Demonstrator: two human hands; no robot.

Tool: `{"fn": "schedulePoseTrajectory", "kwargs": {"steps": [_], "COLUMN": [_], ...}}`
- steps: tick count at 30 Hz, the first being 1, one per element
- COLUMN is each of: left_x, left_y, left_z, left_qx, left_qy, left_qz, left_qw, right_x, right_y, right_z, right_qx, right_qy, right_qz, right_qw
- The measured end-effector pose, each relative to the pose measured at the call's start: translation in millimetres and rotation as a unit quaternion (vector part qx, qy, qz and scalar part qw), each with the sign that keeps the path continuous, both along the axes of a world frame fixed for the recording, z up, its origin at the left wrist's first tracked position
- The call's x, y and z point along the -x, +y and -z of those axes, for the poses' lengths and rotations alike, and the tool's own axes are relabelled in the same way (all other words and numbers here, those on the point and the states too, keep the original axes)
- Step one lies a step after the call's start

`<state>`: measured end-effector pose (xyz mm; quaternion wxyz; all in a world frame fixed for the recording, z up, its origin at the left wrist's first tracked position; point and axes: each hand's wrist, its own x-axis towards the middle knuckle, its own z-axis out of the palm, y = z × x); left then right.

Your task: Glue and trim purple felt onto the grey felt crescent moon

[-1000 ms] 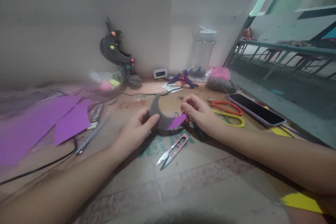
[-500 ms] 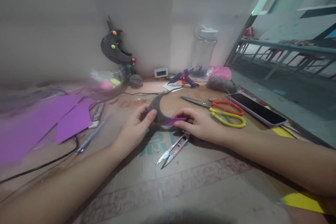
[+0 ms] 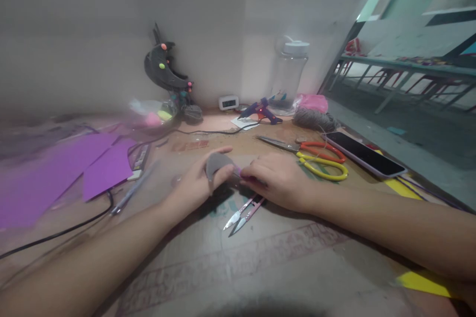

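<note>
My left hand (image 3: 195, 181) is closed on a grey crescent (image 3: 218, 162), its thumb lying across the front; part of the shape is hidden by the fingers. At the crescent's right end, a small purple paper piece (image 3: 238, 172) shows between the two hands. The fingertips of my right hand (image 3: 278, 178) pinch that paper, covering most of it. Just below the right hand, pink-handled thread snips (image 3: 243, 215) lie on the table with blades apart. Scissors (image 3: 322, 158) with orange and yellow handles rest beyond the right wrist.
Purple paper sheets (image 3: 67, 173), a pen (image 3: 128, 195) and a black cable (image 3: 55, 234) lie at left. A glue gun (image 3: 262, 111), small digital clock (image 3: 228, 103), clear bottle (image 3: 290, 74), grey yarn (image 3: 314, 118) and phone (image 3: 366, 153) stand or lie farther back. A decorated dark crescent (image 3: 163, 69) leans against the wall.
The grey crescent has been turned in my left hand, so its curved tip no longer points up. My right hand has rolled over, back upward, and now covers most of the purple paper.
</note>
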<state>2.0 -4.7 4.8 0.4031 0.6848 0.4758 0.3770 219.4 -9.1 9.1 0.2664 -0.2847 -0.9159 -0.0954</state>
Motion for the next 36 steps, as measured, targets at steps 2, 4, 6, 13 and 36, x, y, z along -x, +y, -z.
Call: {"fn": "schedulePoseTrajectory", "kwargs": {"steps": [2,4,6,13,36], "left_x": [0,1,1,0,5], "left_y": [-2,-3,-2,6,13], "left_z": [0.0,0.1,-0.5,2.2,8.3], "left_qx": [0.002,0.012,0.006,0.064,0.068], "left_qy": [-0.032,-0.054,-0.056,-0.143,-0.084], "left_qz": [-0.012,-0.033,-0.057,-0.073,-0.075], "left_qw": [0.999,0.998,0.997,0.985,0.991], "right_x": [2,1,-2,-21,-62], "right_y": [-3,-6,-7,21,172], "right_z": [-1.7,-2.7,-3.2,-15.0,-13.2], "right_qx": [0.020,0.053,0.090,0.159,0.271], "right_qy": [-0.005,0.009,0.033,0.133,0.166], "right_qz": [-0.024,-0.035,-0.025,0.115,0.320], "right_qw": [0.999,0.998,0.995,0.972,0.893]}}
